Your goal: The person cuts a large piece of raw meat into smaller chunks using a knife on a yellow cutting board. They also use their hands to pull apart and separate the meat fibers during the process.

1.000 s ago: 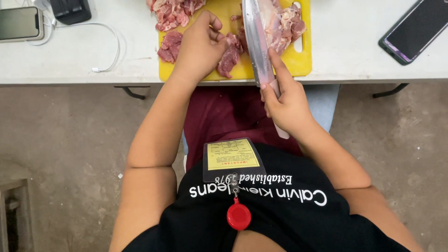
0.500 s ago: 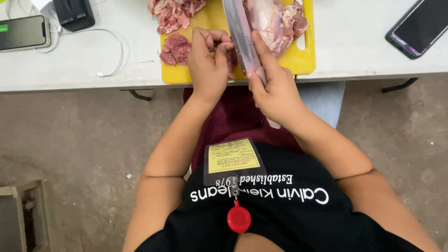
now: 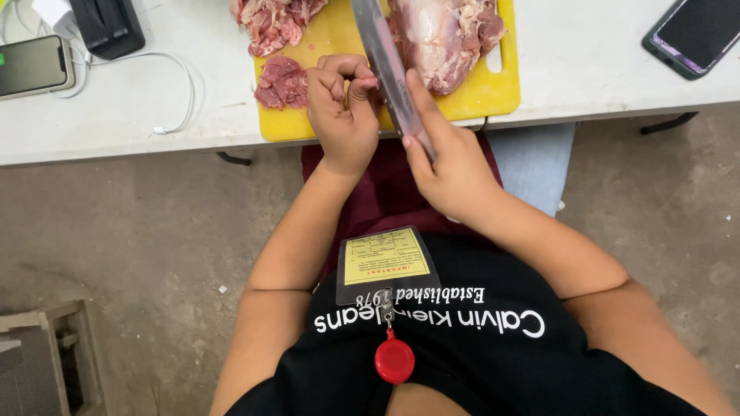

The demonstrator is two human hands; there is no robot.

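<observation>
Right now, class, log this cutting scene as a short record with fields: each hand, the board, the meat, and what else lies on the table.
Left hand: fingers curled at the near edge of the board, pinching something small that cannot be made out
Right hand: gripping a long knife, index finger along the blade
Cutting board: yellow, on a white table
Meat: large raw cut right of the blade; small pieces on the left
Also on table: two phones, white cable, black device
</observation>
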